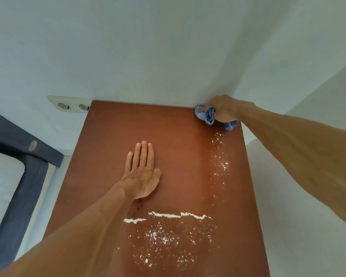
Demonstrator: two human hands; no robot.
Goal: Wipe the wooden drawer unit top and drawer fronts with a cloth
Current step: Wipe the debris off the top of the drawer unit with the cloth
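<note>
The brown wooden drawer unit top [112,132] stands against a white wall [168,56], its far edge touching it. Nearest the viewer, well short of the grip and to its left, scattered white powder [160,236] lies on the top, bounded on its far side by a thin powder ridge [176,215] (broken into two offset segments). Beyond the ridge, the left hand [142,172] lies flat on the wood, palm down, fingers straight and together, holding nothing; it is well apart from the grip, nearer and to its left. A looser powder trail [221,160] runs toward the grip and ends just short of it. At the far right corner of the top, the right hand [224,108] is clenched round a bunched blue cloth [208,115], which touches the wood; folds protrude on both sides of the fist. The wall is directly behind the grip. Far left of the grip, a double socket [72,105] sits on the wall, with a dark blue frame [24,148] nearer.
</note>
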